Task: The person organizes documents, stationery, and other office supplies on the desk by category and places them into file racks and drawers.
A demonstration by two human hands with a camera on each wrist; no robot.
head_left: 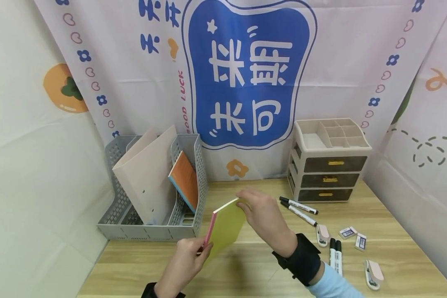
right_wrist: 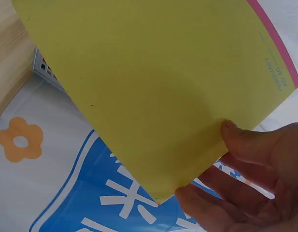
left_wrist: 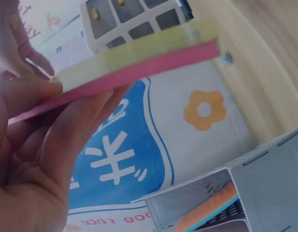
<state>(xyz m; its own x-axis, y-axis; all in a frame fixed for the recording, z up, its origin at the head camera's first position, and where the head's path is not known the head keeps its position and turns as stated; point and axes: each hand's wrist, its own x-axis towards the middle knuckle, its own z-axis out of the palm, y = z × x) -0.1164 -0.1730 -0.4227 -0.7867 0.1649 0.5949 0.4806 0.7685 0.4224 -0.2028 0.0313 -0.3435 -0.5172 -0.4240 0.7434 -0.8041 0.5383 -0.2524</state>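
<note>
A yellow notebook (head_left: 227,227) with a pink spine is held tilted above the table, in the middle of the head view. My left hand (head_left: 186,258) pinches it by the spine, thumb on the yellow cover and fingers beneath, as the left wrist view shows. At its top edge my right hand (head_left: 266,217) grips near a corner. Small print shows on the yellow cover (right_wrist: 153,92) in the right wrist view. Left of the notebook stands a grey file rack (head_left: 145,234), holding pale folders (head_left: 149,182) and an orange notebook (head_left: 186,182) that leans in the right-hand compartment.
A small drawer unit (head_left: 331,163) stands at the back right. In front of it lie black-capped markers (head_left: 299,213), two pink-and-white staplers (head_left: 374,273) and two small erasers (head_left: 360,242). A printed cloth (head_left: 246,163) hangs behind the table (head_left: 126,269).
</note>
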